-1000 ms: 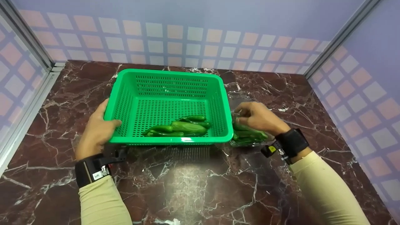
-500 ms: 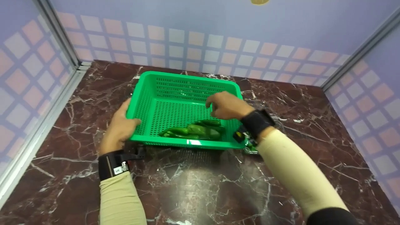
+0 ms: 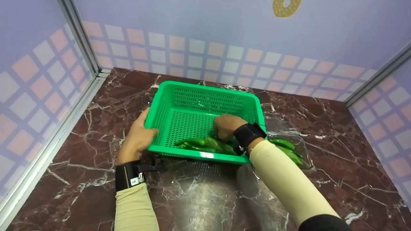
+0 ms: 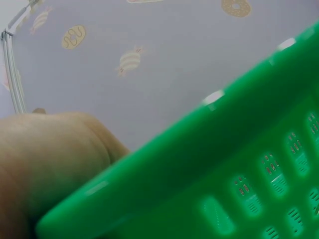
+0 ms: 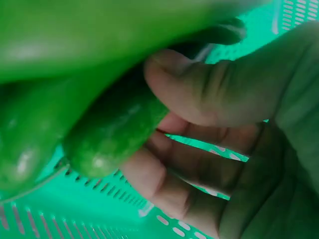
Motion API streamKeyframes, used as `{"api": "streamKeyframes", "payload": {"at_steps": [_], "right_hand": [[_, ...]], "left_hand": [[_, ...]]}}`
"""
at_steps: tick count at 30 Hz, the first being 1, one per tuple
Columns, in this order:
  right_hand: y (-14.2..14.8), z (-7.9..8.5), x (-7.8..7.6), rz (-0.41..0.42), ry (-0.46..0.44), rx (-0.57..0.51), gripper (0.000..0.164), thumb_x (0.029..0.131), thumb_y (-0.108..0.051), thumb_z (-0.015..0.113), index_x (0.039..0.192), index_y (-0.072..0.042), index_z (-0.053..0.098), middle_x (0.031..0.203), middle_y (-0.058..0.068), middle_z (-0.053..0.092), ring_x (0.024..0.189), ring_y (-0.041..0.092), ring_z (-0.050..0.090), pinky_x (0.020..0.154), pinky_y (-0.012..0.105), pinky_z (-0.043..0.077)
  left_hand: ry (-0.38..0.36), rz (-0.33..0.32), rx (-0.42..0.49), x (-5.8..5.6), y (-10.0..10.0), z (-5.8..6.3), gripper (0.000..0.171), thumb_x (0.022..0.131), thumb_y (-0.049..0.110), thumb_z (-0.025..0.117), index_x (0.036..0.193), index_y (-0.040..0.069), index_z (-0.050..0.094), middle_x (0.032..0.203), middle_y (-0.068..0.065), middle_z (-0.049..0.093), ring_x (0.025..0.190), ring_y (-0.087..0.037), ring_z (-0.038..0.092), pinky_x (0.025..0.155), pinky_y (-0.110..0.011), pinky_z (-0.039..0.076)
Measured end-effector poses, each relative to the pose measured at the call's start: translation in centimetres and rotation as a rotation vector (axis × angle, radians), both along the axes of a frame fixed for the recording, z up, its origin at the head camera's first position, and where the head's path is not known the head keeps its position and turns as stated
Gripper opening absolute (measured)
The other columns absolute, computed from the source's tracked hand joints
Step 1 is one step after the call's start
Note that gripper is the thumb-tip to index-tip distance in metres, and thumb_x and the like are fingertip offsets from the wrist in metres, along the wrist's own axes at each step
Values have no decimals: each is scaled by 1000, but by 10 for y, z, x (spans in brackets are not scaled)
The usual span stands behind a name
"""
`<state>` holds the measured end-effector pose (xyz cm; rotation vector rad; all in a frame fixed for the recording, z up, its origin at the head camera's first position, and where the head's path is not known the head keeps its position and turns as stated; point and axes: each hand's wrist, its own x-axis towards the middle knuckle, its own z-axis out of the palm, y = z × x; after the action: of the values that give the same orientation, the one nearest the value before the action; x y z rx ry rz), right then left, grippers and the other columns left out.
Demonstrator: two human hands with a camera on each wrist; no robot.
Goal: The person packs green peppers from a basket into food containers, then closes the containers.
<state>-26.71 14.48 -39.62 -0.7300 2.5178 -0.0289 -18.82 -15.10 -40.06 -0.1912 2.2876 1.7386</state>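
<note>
A green plastic basket (image 3: 210, 90) with slotted walls stands on the table, with several green peppers (image 3: 199, 143) along its near side. My left hand (image 3: 138, 136) grips its left edge, thumb over the rim and fingers outside. In the left wrist view the basket's rim (image 4: 199, 134) crosses in front of that hand. My right hand (image 3: 226, 126) reaches down into the basket among the peppers. The right wrist view has its thumb and fingers round one dark green pepper (image 5: 119, 129), under a larger, lighter green pepper (image 5: 89, 40).
Right of the basket lies a clear plastic tray (image 3: 306, 150) holding several green peppers (image 3: 289, 154), partly hidden by my right forearm. The dark marbled table (image 3: 199, 199) is bounded by patterned panels (image 3: 192, 19) at the back and sides.
My right hand has moved left from the clear tray, over the basket's right rim and down onto the peppers, where it holds one. The left hand stays on the basket; the head view has shifted.
</note>
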Motion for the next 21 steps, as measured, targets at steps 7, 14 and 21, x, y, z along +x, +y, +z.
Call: {"api": "streamKeyframes", "payload": {"at_steps": [7,14,21], "right_hand": [[8,-3,-2,-20,-29,-30,42,81,8,65,54,-19,46,54,-5,34,51,12,25,48,28,24],[11,-6,-5,-41,142,-174,43,79,12,54,65,-19,28,64,-5,16,59,12,11,56,30,14],[10,-10,-6,-91,250,-259,11,92,0,61,84,-8,63,73,6,52,65,17,37,65,34,33]], "left_hand": [[13,-9,-1,-1,4,-2,94,94,-3,50,170,32,7,158,-22,38,112,-30,53,81,-33,53],[11,-15,-10,-1,2,-1,93,95,-1,50,170,31,6,161,-22,35,117,-32,52,86,-35,50],[35,-1,-2,0,4,-3,92,95,-1,50,170,32,7,159,-23,38,113,-31,54,84,-35,51]]}}
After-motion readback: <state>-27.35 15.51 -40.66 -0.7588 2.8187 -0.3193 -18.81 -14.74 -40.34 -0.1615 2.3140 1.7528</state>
